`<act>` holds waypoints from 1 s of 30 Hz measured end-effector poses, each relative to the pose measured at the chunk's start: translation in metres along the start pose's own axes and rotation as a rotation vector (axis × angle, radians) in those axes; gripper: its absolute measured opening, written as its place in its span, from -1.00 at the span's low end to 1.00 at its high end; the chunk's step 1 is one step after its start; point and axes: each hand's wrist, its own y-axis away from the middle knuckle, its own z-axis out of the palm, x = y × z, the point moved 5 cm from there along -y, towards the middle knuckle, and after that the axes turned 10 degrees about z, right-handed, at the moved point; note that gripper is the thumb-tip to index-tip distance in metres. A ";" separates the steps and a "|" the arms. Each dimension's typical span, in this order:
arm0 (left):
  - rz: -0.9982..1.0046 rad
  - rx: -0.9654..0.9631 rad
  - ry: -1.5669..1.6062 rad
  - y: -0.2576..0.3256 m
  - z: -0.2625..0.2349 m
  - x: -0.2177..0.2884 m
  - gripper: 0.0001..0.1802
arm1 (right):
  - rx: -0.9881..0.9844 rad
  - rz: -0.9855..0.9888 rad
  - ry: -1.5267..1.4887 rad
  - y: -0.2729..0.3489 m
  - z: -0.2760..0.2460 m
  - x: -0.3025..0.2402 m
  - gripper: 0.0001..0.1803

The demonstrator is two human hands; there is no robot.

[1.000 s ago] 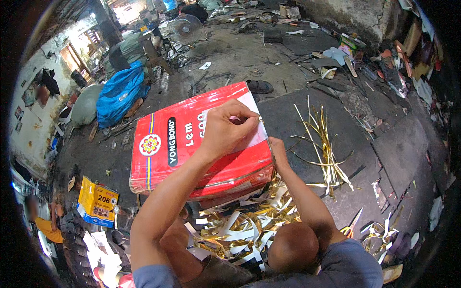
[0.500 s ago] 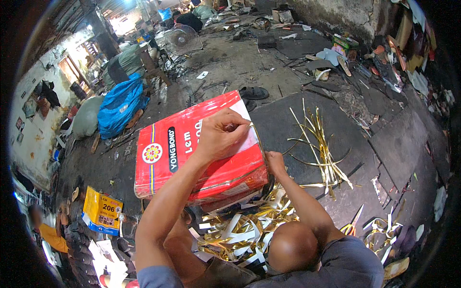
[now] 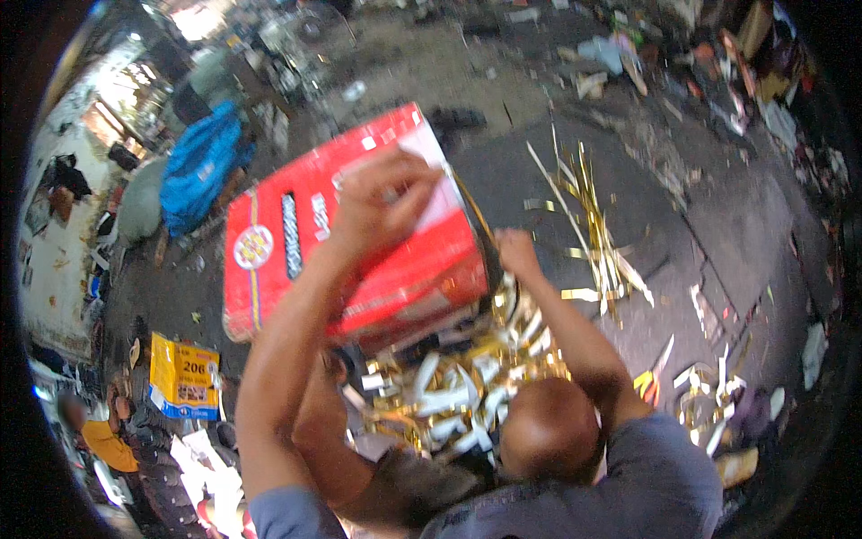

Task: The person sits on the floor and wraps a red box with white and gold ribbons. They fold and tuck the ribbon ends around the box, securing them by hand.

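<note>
Resting on top of the red tin [image 3: 359, 260], the left hand [image 3: 382, 207] lies palm-down with fingers curled over the tin's upper face near its white patch; whether it clamps anything between the fingers cannot be told, as the frame is blurred. The tin sits tilted on the floor [image 3: 700, 225], its far corner raised toward the top of the view and its near edge just above a heap of gold strips [image 3: 467, 377]. The right hand [image 3: 516, 251] is at the tin's right-hand edge, touching it or just beside it, fingers bent; its grip state cannot be told. A second, looser bundle of long gold strips [image 3: 588, 225] lies on the dark floor to the right of the tin, apart from it. A yellow packet [image 3: 184, 375] lies on the floor to the left, well apart from the tin. A blue bag [image 3: 202, 171] stands beyond the tin's left end.
</note>
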 end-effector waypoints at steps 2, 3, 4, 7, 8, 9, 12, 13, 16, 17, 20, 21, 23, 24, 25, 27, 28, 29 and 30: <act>0.047 0.003 -0.104 0.008 -0.001 0.003 -0.77 | -0.125 0.202 -0.009 -0.007 -0.006 0.013 -0.49; 0.068 -0.079 -0.285 0.013 -0.015 0.011 -0.71 | -0.131 0.277 -0.069 -0.001 -0.018 -0.012 -0.51; 0.109 -0.151 -0.346 0.015 -0.017 0.008 -0.69 | -0.096 0.291 -0.115 -0.010 -0.036 -0.004 -0.54; 0.124 -0.223 -0.414 0.014 -0.015 0.014 -0.57 | 0.036 0.299 -0.067 -0.036 -0.086 -0.003 -0.57; 0.143 -0.230 -0.411 0.008 -0.006 0.014 -0.54 | 0.164 0.232 -0.003 -0.051 -0.110 0.014 -0.57; 0.134 -0.244 -0.441 0.010 -0.008 0.014 -0.50 | 0.174 0.140 0.060 -0.063 -0.124 -0.003 -0.55; 0.139 -0.230 -0.407 0.008 -0.002 0.005 -0.44 | 0.562 0.101 0.190 -0.099 -0.182 -0.006 -0.53; 0.153 -0.243 -0.452 0.008 0.000 0.002 -0.35 | 0.515 0.334 0.234 -0.106 -0.205 0.011 -0.46; 0.158 -0.336 -0.404 0.001 0.001 0.010 -0.31 | 0.822 0.334 0.350 -0.064 -0.207 -0.014 -0.44; 0.123 -0.348 -0.330 0.004 -0.001 0.002 -0.26 | 0.812 0.152 0.400 -0.038 -0.194 -0.029 -0.44; 0.065 -0.353 -0.250 0.005 -0.005 0.005 -0.26 | 0.175 -0.075 0.092 0.045 -0.122 -0.027 -0.59; 0.103 -0.305 -0.282 0.007 -0.007 0.008 -0.32 | -0.169 0.011 0.000 0.089 -0.087 -0.034 -0.60; 0.181 -0.219 -0.356 0.011 -0.007 0.021 -0.42 | -0.947 0.208 0.043 0.175 -0.017 -0.041 -0.36; 0.226 -0.186 -0.406 0.010 -0.002 0.034 -0.50 | -1.016 0.152 0.038 0.208 0.003 -0.027 -0.28; 0.267 -0.155 -0.467 0.017 0.000 0.051 -0.59 | -1.001 0.076 0.095 0.229 0.011 -0.030 -0.37; 0.349 -0.198 -0.544 0.034 0.008 0.091 -0.76 | -0.802 -0.109 0.038 0.249 0.012 -0.029 -0.45; 0.384 -0.276 -0.570 0.051 0.013 0.117 -0.82 | -0.625 -0.226 -0.071 0.248 0.007 -0.027 -0.45; 0.332 -0.307 -0.513 0.065 0.023 0.135 -0.78 | -0.994 -0.035 0.146 0.235 0.026 -0.018 -0.51; 0.113 -0.561 -0.486 0.083 0.032 0.146 -0.74 | -0.998 -0.036 -0.197 0.228 0.004 -0.040 -0.59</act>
